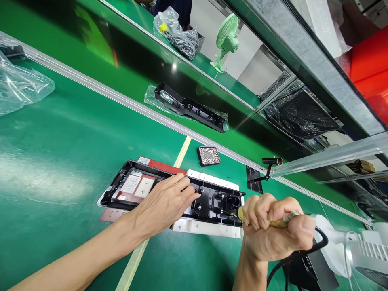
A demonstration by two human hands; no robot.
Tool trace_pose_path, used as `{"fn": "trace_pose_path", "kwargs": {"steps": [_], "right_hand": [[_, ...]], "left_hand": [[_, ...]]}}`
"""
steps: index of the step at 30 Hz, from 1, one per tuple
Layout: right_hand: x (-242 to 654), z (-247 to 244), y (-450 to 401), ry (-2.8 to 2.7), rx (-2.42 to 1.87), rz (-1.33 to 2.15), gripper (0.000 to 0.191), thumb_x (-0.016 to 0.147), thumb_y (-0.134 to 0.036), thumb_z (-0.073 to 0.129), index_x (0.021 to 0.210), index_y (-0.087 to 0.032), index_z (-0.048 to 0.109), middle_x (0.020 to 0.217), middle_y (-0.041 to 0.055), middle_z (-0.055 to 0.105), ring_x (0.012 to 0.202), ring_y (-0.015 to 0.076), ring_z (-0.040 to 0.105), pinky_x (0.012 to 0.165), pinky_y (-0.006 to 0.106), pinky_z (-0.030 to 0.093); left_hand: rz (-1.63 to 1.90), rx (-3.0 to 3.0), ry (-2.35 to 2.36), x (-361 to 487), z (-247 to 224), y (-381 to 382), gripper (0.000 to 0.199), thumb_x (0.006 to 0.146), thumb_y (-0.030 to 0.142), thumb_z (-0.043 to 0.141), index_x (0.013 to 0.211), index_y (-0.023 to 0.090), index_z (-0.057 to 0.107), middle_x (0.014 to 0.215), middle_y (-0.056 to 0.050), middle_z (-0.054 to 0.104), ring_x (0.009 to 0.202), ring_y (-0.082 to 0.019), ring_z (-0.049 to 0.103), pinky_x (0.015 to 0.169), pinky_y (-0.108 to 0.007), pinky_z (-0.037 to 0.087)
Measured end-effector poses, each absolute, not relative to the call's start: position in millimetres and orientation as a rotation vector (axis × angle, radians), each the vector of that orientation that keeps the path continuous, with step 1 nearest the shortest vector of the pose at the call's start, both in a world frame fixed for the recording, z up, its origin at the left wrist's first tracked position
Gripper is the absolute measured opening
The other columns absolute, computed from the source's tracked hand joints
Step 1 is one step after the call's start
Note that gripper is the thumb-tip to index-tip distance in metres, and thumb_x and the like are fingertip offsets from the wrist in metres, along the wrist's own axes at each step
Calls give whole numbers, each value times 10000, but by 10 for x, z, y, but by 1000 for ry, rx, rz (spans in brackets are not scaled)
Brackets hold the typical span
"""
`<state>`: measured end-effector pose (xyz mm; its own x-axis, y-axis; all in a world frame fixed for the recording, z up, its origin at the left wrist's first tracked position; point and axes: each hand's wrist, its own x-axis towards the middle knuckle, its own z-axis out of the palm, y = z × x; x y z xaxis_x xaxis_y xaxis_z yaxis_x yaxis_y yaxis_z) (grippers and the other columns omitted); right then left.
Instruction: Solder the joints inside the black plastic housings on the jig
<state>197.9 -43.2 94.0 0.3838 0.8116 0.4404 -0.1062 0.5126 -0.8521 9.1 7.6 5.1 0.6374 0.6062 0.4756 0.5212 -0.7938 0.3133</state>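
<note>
A long black plastic housing (209,200) lies open side up on a white fixture (209,228) with a red base, showing posts and small screws inside. My left hand (169,198) lies across its middle, fingers curled and pressed together on it. My right hand (275,222) is wrapped round the yellow handle of a corded screwdriver (241,213), likely electric; a black cord leaves its rear end. The tool's tip points into the right end of the housing, beside a round black part. The exact contact at the tip is too small to make out.
A small black tray of screws (209,156) stands behind the fixture. Beyond the metal rail (169,123), another black housing (190,107) lies on plastic film. A black bracketed tube (272,161) is on the rail. A white fan (348,250) stands right; a plastic bag (24,87) lies left.
</note>
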Motion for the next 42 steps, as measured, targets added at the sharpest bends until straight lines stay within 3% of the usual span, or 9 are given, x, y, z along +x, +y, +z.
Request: {"fn": "trace_pose_path", "kwargs": {"steps": [42], "right_hand": [[2033,910,-436,-1054,-819,678,408,941,-432,384,631,-205,521,438,-73,350,332,69,283,299,176,304]], "left_hand": [[847,2684,949,93,57,78,328,1039,222,442,777,168,631,720,-22,529,709,-185,460,693,-355,395]]}}
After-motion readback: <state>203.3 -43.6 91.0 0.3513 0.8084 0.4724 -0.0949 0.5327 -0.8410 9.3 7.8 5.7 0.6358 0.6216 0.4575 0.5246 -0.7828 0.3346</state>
